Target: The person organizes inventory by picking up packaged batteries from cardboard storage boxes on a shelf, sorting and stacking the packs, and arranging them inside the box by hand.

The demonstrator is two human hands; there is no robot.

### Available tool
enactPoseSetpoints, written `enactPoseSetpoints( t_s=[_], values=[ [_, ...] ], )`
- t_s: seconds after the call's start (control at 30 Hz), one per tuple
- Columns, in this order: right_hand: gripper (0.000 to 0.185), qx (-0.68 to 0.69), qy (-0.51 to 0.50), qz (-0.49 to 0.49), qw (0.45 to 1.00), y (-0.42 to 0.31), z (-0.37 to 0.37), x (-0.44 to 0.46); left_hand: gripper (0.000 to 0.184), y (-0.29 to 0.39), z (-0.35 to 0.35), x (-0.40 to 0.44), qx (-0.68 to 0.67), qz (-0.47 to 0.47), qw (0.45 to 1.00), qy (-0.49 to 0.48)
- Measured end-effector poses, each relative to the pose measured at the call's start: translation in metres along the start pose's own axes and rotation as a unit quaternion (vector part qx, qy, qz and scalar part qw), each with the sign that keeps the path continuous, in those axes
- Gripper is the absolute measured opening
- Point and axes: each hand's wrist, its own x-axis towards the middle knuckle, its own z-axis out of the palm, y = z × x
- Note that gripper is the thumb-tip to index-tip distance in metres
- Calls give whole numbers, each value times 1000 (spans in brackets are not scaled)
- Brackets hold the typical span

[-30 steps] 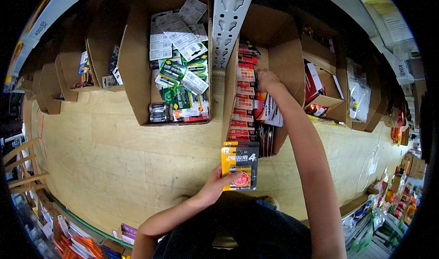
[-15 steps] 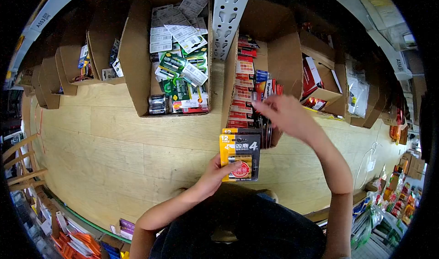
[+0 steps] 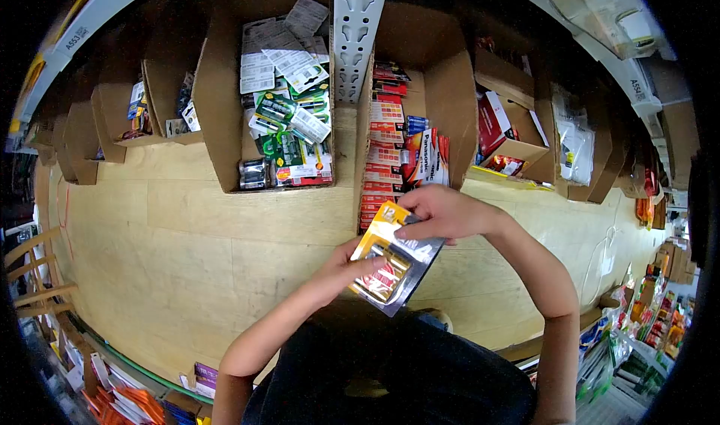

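Observation:
A yellow and black battery pack (image 3: pixel 389 275) is held tilted in front of my body, its batteries showing through a clear blister. My left hand (image 3: pixel 339 273) grips the lower left side, thumb across the blister. My right hand (image 3: pixel 442 216) pinches the upper right part of the card, with its thumb on the front. Whether a second pack lies behind this one is hidden. Just beyond my hands stands a cardboard box (image 3: pixel 436 50) with rows of red battery packs (image 3: pixel 386 153) and a Panasonic pack (image 3: pixel 427 159) inside.
Left of the white metal post (image 3: pixel 352 46) is another cardboard box (image 3: pixel 217 117) of green battery packs (image 3: pixel 289 129). More open boxes line the shelf on both sides, one holding a red and white carton (image 3: pixel 506 129). A wooden rack (image 3: pixel 37 275) stands at the far left.
My right hand has come back from the red packs' box and taken hold of the battery pack. The pack has turned from upright to tilted right. The view has shifted slightly.

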Motion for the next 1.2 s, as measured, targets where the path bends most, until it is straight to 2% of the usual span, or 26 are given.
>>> enactPoseSetpoints(
  t_s=[0.1,0.17,0.2,0.3,0.33,0.4,0.43,0.5,0.53,0.6,0.77,0.83,1.07,1.2],
  values=[
    [21,-45,39,9,998,-11,-9,-7,46,9,-1,4,-43,36,998,20],
    [19,-16,63,-8,998,-23,-18,-19,53,17,-2,7,-61,61,996,37],
    [18,-70,134,13,988,-28,-27,-26,60,18,-3,9,14,75,995,66],
    [16,-206,304,26,930,-27,-59,-29,59,27,-5,0,66,87,993,46],
    [16,-206,304,26,930,-28,-67,-24,58,29,-5,-1,59,78,995,27],
    [17,-298,456,46,837,-29,-85,-14,58,25,-7,0,59,73,996,12],
    [17,-299,456,46,837,-22,-98,-2,57,23,-8,1,58,68,996,-1],
    [13,-507,564,17,651,-7,-119,24,57,19,-8,1,57,65,996,-3],
    [13,-507,564,16,651,-9,-125,32,56,18,-8,2,56,62,996,-4],
    [13,-472,547,148,676,-22,-125,52,55,19,-7,1,59,62,996,-3],
    [19,-478,553,136,668,-8,-140,83,51,17,-11,-1,53,64,997,-4],
    [20,-445,566,165,675,-4,-145,87,38,17,-12,-1,30,55,998,-10],
    [16,-461,554,184,668,7,-159,95,36,16,-16,2,15,51,998,-13],
    [17,-432,533,193,702,30,-162,109,40,16,-17,6,24,43,999,-24]
  ],
)
